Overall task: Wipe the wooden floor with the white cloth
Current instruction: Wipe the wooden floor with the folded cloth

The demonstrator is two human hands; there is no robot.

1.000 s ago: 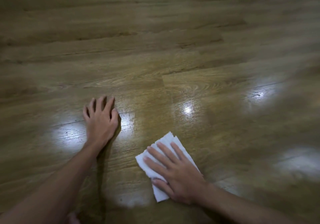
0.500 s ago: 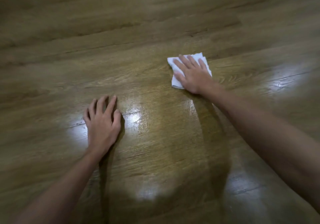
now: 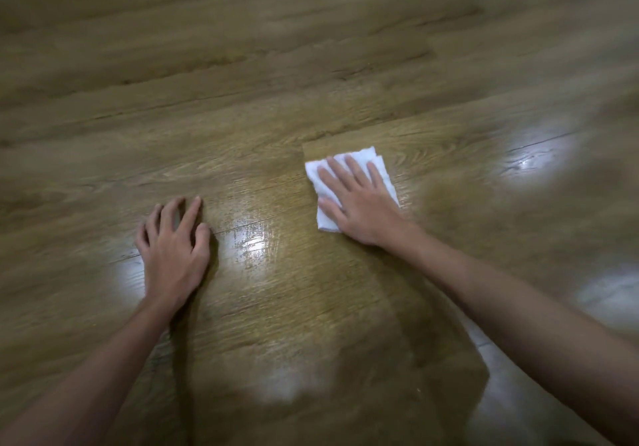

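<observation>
Floor: wooden floor (image 3: 262,107), brown planks with visible grain, running roughly left to right and tilted slightly in the head view; fills the whole view.
Seams: thin dark joints between planks, one passing just beyond the left fingertips, another slanting up toward the right edge.
Sheen: glossy finish; bright white glare patches (image 3: 254,243) between the two hands, beside the left wrist, at the far right, and low in the middle.
Shadow: dark, soft-edged shape across the lower centre, between the forearms.
Focus: far planks and right edge smeared, probably motion blur; grain sharp only near the hands.
Cloth: white cloth (image 3: 359,157), folded into a small layered rectangle, lying flat on the floor right of centre, its far edge slightly ragged.
Right hand: right hand (image 3: 359,203) palm down on the cloth, fingers spread and pointing away, pressing it against the planks; flat and pinning rather than clenched, nothing gripped between the fingers.
Left hand: left hand (image 3: 174,241) palm down on bare floor, well apart from the cloth, fingers slightly curled with tips on the wood; holding nothing.
Arms: both forearms bare, entering from the lower corners.
Room: only floor in view; no walls or furniture to place.
</observation>
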